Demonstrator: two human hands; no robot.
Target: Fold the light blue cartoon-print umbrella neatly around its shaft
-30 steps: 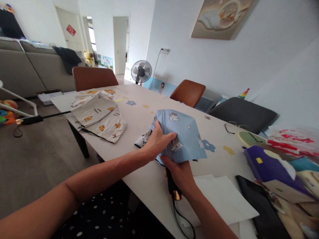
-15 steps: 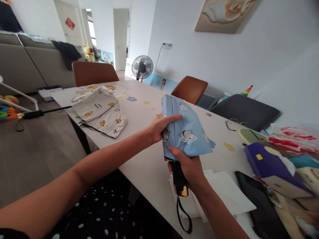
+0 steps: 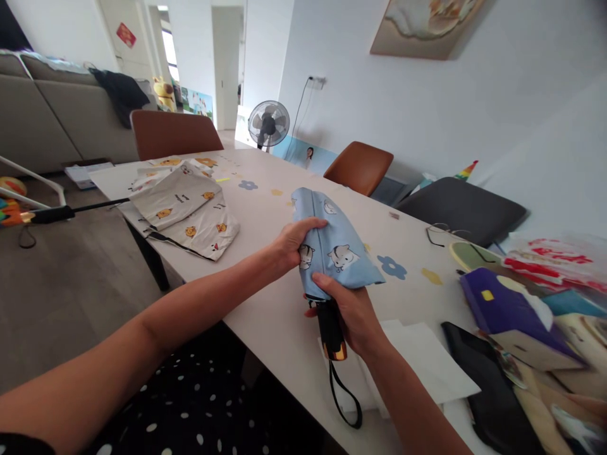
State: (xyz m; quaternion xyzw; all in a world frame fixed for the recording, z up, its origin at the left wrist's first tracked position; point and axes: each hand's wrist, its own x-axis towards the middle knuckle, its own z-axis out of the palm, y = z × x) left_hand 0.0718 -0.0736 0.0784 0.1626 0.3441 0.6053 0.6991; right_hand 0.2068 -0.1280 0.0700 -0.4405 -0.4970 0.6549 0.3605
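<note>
A light-blue folding umbrella (image 3: 339, 234) with white cartoon animals is held over the table in both my hands. Its canopy is gathered, with a loose flap pointing right. The black handle with a gold end and a wrist strap hangs toward me. My left hand (image 3: 296, 241) is closed on the canopy's left side, thumb lying across the fabric. Lower down, my right hand (image 3: 348, 306) grips the canopy's bottom near the handle. A second umbrella (image 3: 190, 212), cream with orange cartoon figures, lies half folded on the table's left, its shaft and handle sticking out past the edge.
White sheets (image 3: 422, 360) lie under my right forearm. A black case (image 3: 488, 385), a purple box (image 3: 515, 313), glasses (image 3: 446, 234) and plastic bags (image 3: 559, 262) crowd the table's right side. Brown chairs (image 3: 175, 134) and a dark chair (image 3: 459, 208) stand around the table (image 3: 265, 303).
The blue umbrella and both hands have shifted slightly left in view, and the flap on its right looks drawn in a little. The camera view has moved slightly too.
</note>
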